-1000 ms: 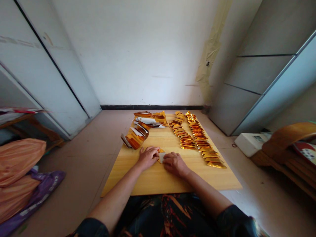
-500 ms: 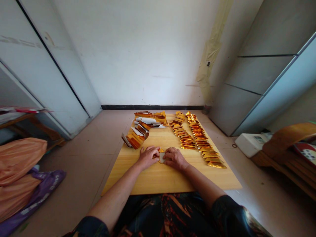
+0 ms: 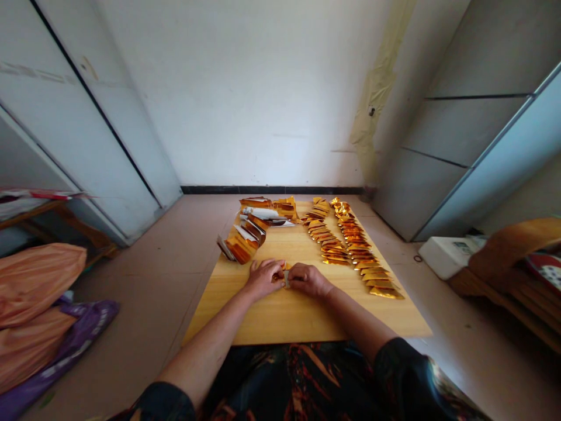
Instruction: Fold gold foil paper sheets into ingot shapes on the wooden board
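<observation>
Between my two hands, low over the wooden table (image 3: 263,318), is a small piece of gold foil paper (image 3: 287,278) with a greyish-white back showing. My left hand (image 3: 265,278) is closed on its left side, fingers bent. From the right, my right hand (image 3: 310,280) pinches the same paper, its fingers curled in. Both hands cover most of the sheet, so its full shape is hidden. To the right lie two rows of folded gold paper pieces (image 3: 366,257), overlapping one another. Curved stacks of loose gold foil sheets (image 3: 243,248) stand at the back left.
A white wall (image 3: 263,105) rises behind the table. Grey cabinets (image 3: 442,152) stand at the right, beside a white box (image 3: 442,257) and a wooden bench (image 3: 508,257). On the left, orange bags (image 3: 39,286) and a purple bag (image 3: 94,321) lie near another wooden seat.
My right hand's fingers have curled in more tightly on the paper, and less of its pale back shows. My left hand stays nearly in place. The view has shifted slightly.
</observation>
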### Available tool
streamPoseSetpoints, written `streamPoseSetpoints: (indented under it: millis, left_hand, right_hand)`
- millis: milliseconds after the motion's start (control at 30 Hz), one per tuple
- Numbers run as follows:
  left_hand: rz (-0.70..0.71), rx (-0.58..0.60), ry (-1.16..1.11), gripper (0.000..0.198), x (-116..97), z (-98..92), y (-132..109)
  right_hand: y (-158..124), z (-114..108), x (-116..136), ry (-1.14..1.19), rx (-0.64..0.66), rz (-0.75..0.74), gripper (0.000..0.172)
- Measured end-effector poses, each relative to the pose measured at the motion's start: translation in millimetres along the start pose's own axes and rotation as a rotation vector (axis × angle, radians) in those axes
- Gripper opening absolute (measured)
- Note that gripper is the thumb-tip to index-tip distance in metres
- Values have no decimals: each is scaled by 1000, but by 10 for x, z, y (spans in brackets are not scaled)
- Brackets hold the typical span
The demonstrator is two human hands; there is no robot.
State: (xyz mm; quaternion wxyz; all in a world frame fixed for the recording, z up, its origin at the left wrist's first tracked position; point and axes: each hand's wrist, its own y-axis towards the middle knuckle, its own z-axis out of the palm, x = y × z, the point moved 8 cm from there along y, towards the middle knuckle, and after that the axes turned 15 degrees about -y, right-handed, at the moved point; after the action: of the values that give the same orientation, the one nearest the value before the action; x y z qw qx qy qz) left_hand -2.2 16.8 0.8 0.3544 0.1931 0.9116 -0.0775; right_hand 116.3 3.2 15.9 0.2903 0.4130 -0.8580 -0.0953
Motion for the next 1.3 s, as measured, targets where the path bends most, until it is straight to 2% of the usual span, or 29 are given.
streamPoseSetpoints:
  millis: [167,367,667,800,900,1167,1300]
  left_hand:
    - [-5,-6,7,21,-5,-6,-7]
    - [-11,-8,0,20,-9,-9,-13]
    - [-8,-14,-11,21,8,-4,-11]
    - [4,-2,-4,27,9,6,-8]
    - [12,5,-3,31,14,14,-6]
    - [19,22,10,27,32,29,-5]
    - [12,29,11,35,34,34,-4]
  right_hand:
    - [-15,-33,-44,45,-34,-10,14]
    - [-8,5,-59,69,31,41,10]
    - [78,69,-116,-260,250,233,10]
    - [127,64,-86,-372,305,286,12]
    - [137,46,-85,-428,345,348,14]
    - [163,19,-42,-506,412,420,16]
    - [178,-5,-8,-502,423,434,16]
